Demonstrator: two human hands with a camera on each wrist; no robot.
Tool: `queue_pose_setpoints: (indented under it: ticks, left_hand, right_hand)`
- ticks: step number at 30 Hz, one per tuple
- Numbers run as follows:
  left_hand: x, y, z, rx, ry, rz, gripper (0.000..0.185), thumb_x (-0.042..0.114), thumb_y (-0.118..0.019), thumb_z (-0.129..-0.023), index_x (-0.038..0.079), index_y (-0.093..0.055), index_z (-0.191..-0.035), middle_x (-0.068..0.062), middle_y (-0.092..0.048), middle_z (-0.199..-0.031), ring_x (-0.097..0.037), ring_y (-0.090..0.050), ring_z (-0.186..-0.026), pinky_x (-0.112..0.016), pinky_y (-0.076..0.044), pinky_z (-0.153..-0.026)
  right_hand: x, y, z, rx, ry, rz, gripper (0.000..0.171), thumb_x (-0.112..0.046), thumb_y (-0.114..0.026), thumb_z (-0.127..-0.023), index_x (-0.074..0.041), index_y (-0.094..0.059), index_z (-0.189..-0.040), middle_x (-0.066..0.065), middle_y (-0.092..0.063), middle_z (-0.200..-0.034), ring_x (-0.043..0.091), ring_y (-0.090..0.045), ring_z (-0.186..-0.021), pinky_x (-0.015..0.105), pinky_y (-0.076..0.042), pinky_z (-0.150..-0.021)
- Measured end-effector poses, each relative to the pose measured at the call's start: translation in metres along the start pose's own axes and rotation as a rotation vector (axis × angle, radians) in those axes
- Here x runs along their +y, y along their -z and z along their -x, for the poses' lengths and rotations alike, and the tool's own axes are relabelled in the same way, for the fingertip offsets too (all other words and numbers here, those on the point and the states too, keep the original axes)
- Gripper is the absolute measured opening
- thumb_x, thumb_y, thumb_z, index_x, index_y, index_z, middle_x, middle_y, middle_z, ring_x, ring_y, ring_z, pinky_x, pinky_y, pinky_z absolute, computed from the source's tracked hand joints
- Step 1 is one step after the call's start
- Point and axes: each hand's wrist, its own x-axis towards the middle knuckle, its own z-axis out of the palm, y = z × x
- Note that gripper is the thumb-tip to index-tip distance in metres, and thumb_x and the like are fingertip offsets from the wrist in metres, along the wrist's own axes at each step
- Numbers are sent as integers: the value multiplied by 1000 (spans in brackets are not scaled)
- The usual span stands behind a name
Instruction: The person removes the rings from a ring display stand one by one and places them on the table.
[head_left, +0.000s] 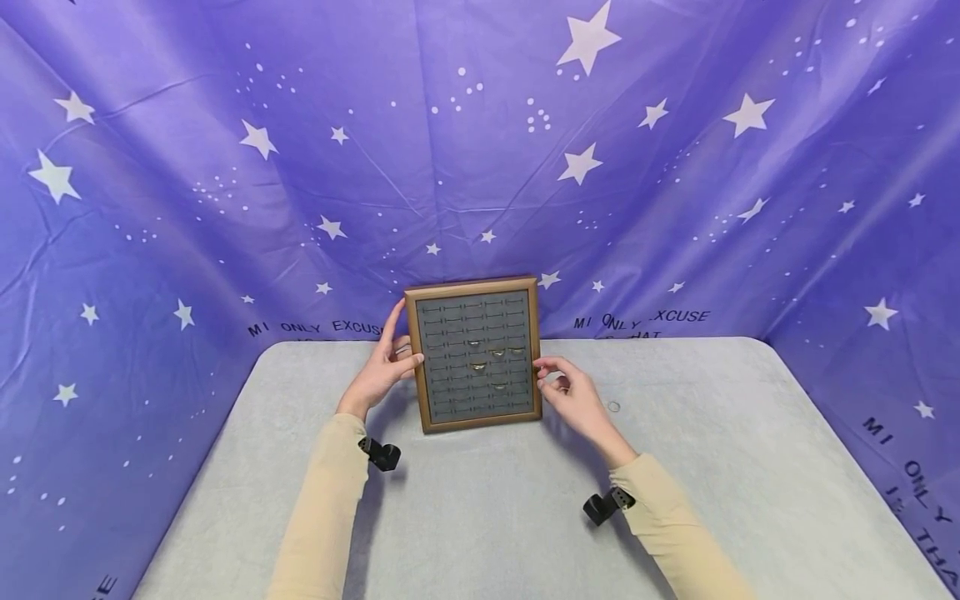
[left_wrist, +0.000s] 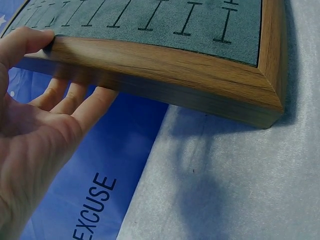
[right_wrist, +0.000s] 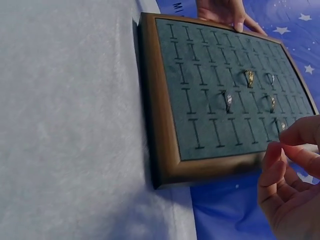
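A wooden-framed ring display case (head_left: 473,429) with a dark grey-green slotted pad stands propped up on the table. Several rings sit in its slots, among them a gold ring (right_wrist: 249,78) and a silver ring (right_wrist: 228,101). My left hand (head_left: 381,372) grips the case's left side, its thumb over the front edge and the other fingers behind. At the opposite side, my right hand (head_left: 572,398) has bent fingers, thumb and index tips close together right at the frame's edge. No ring shows between those tips. In the right wrist view they overlap the pad near a ring (right_wrist: 283,125).
A loose ring (head_left: 614,407) lies on the pale grey cloth-covered table (head_left: 480,517), to the right of my right hand. Behind and on both sides hangs a purple-blue curtain (head_left: 480,150) with white stars, reaching the table's back edge.
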Motion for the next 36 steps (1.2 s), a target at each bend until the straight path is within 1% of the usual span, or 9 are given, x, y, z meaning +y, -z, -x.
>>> queue_pose_setpoints:
  ticks: [4, 10, 15, 17, 23, 32, 36]
  left_hand:
    - [0, 0, 0, -3, -4, 5, 96, -12, -55, -91, 40, -5, -155, -31, -43, -135, -26, -60, -104, -57, -47, -89]
    - [1, -1, 1, 0, -7, 12, 96, -13, -54, -91, 39, -5, -155, -32, -44, -134, -24, -60, -101, -54, -49, -88]
    - [0, -1, 0, -1, -6, 9, 96, -12, -54, -91, 38, -4, -155, -33, -42, -135, -25, -59, -103, -56, -47, -90]
    - [-4, 1, -2, -2, -6, 9, 96, -13, -54, -91, 38, -3, -155, -32, -42, -135, -25, -59, -104, -55, -48, -89]
    - [-17, 6, -7, 8, -8, 4, 96, -12, -53, -92, 44, -5, -154, -30, -44, -133, -26, -58, -104, -55, -48, -89]
    - [-18, 7, -6, 13, -24, -20, 96, -10, -55, -92, 49, -9, -152, -28, -48, -131, -27, -58, -105, -52, -50, -86]
    - [-19, 7, -7, 5, -26, -20, 96, -9, -56, -92, 52, -10, -151, -27, -49, -131, -27, -59, -107, -48, -52, -84]
  right_hand:
    - [-4, -2, -3, 10, 31, 12, 30, 6, -62, -86, 0, -63, -116, 14, -62, -98, 14, -55, -66, 22, -47, -55]
    - [-13, -5, -11, 17, 98, 44, 28, 4, -62, -86, 1, -64, -114, 13, -63, -96, 18, -56, -76, 25, -48, -62]
    - [-23, -7, -18, -3, 114, 62, 27, 4, -63, -87, -1, -65, -113, 11, -62, -95, 19, -55, -80, 25, -46, -62]
    - [-27, -7, -21, -10, 124, 76, 24, 4, -63, -87, -1, -65, -111, 9, -61, -94, 18, -54, -80, 24, -45, -61]
    - [-36, -12, -30, -18, 172, 115, 19, 2, -63, -86, -1, -65, -105, 7, -59, -93, 18, -53, -78, 25, -45, -62]
    - [-45, -23, -42, -57, 230, 136, 19, 1, -64, -87, 0, -65, -106, 8, -58, -98, 19, -54, -84, 28, -47, -65]
    - [-47, -29, -48, -56, 259, 157, 18, 0, -64, -88, -2, -65, -106, 8, -58, -100, 19, -54, -85, 29, -47, -64]
